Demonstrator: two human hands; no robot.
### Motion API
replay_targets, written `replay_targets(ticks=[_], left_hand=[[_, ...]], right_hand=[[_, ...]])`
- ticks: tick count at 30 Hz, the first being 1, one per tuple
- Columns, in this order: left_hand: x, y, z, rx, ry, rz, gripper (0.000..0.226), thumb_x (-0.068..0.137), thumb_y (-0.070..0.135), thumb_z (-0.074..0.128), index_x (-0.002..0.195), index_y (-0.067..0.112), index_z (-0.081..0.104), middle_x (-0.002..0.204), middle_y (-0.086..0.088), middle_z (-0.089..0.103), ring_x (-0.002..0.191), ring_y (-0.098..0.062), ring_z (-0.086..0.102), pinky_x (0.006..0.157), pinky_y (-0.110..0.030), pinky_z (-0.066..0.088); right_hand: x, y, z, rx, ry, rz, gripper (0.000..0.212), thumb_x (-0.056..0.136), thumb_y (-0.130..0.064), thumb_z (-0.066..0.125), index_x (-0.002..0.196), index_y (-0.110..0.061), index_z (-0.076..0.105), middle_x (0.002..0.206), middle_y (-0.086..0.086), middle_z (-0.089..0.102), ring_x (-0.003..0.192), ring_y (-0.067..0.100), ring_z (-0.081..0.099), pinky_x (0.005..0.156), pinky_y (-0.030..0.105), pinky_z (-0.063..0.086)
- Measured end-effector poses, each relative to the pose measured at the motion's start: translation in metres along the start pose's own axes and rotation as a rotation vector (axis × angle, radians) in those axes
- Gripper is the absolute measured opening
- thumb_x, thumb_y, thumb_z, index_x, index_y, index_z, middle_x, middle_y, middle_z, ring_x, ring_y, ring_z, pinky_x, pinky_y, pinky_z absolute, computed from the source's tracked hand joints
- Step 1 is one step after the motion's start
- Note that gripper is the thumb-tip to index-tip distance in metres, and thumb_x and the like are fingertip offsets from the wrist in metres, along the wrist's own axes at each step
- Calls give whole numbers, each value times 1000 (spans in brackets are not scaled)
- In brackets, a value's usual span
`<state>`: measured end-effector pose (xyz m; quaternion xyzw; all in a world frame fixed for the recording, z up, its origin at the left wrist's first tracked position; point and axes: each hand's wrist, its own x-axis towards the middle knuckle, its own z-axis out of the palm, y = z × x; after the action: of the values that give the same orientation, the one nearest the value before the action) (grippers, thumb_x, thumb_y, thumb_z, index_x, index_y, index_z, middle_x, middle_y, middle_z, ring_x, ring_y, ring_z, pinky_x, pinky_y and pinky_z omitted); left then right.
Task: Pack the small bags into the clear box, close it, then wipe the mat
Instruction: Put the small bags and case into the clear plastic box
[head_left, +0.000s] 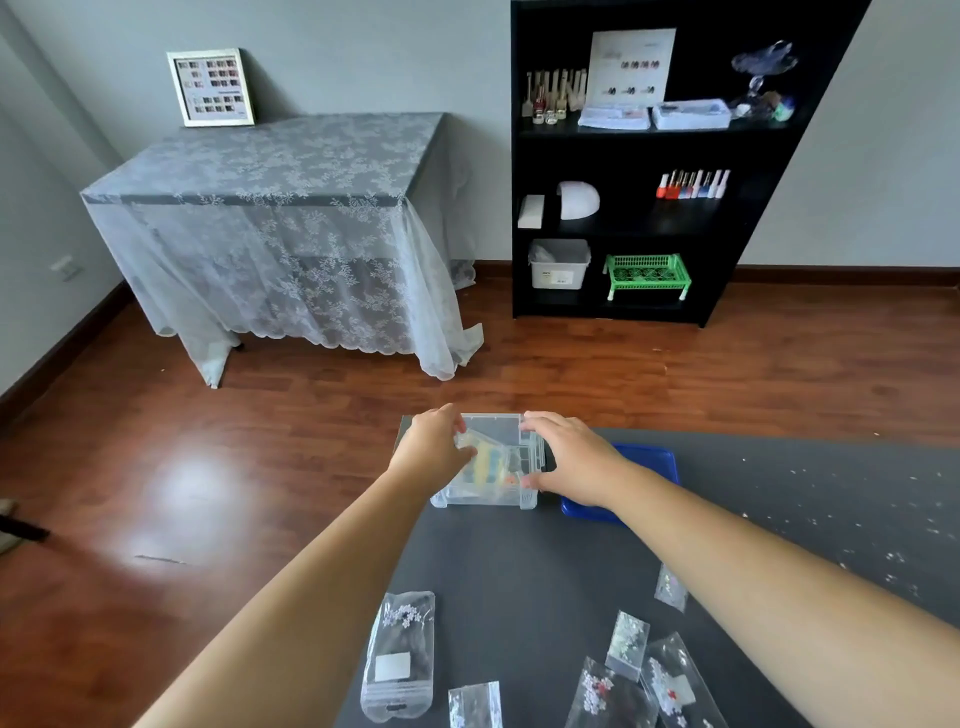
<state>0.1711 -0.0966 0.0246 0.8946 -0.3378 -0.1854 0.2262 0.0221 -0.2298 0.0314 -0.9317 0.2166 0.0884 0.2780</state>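
Clear box (488, 486) gripped by both hands, bags inside

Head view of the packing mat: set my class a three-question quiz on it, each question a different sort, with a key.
1. True or false: the clear box stands on the wooden floor.
2. The blue lid lies on which side of the box? A left, B right.
3. What does the left hand hold over the box?

Key: 1 false, it stands on the dark mat. 2 B. 3 a small bag; the right hand steadies the box.
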Motion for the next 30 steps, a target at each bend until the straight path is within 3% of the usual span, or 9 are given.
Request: replay_targets(ticks=[5, 9, 13, 17, 21, 24, 27, 30], left_hand=[[-8, 11, -3, 77, 99, 83, 18, 80, 15, 66, 94, 9, 56, 102, -8, 57, 84, -26, 59, 69, -33, 47], [-34, 22, -1, 54, 132, 210, 12, 81, 14, 63, 92, 9, 59, 94, -5, 60, 83, -22, 57, 73, -34, 49], [-67, 36, 23, -6, -7, 323, 11, 80, 15, 62, 91, 13, 59, 93, -1, 59, 83, -17, 56, 76, -32, 48], [-95, 43, 64, 29, -206, 354, 17, 79, 18, 62, 96, 15, 59, 96, 1, 57, 91, -22, 58, 81, -35, 48], [-110, 47, 101, 157, -359, 341, 38, 80, 32, 66, 115, 22, 54, 114, 1, 54, 104, -19, 55, 88, -33, 47], [-119, 53, 123, 242, -427, 376, 58, 78, 42, 67, 129, 28, 43, 124, 1, 46, 116, -19, 46, 93, -34, 43], [-123, 58, 135, 302, -391, 430, 58, 79, 45, 65, 131, 33, 43, 126, 1, 43, 119, -19, 41, 96, -34, 39], [-126, 60, 140, 360, -367, 476, 49, 82, 42, 64, 127, 34, 47, 128, 2, 42, 119, -19, 40, 95, -34, 36]], right_hand=[[-4, 0, 0, 33, 89, -30, 69, 82, -36, 69, 141, -26, 36, 154, -10, 28, 142, 14, 20, 114, 34, 22], [-26, 5, -8, 203, 207, -45, 46, 84, -28, 68, 126, -27, 52, 138, -10, 49, 129, 12, 38, 101, 26, 30], [-63, 23, -9, 249, 307, -9, 19, 89, -13, 58, 104, -21, 65, 112, -7, 62, 106, 13, 54, 92, 31, 43], [-111, 58, 3, 287, 384, 107, 21, 89, -4, 52, 91, -16, 69, 94, -6, 66, 86, 16, 60, 78, 30, 45], [-141, 89, 27, 202, 268, 173, 24, 88, -7, 52, 89, -24, 69, 96, -6, 66, 86, 16, 60, 78, 31, 48], [-147, 103, 43, 74, 169, 154, 36, 88, -5, 48, 107, -29, 66, 124, -16, 57, 115, 10, 49, 91, 31, 44], [-145, 110, 50, -73, 45, 132, 49, 87, -3, 47, 122, -36, 58, 139, -20, 44, 127, 10, 37, 91, 32, 43], [-143, 114, 52, -152, 14, 101, 45, 84, -8, 57, 121, -34, 56, 127, -15, 49, 119, 14, 43, 84, 32, 45]])
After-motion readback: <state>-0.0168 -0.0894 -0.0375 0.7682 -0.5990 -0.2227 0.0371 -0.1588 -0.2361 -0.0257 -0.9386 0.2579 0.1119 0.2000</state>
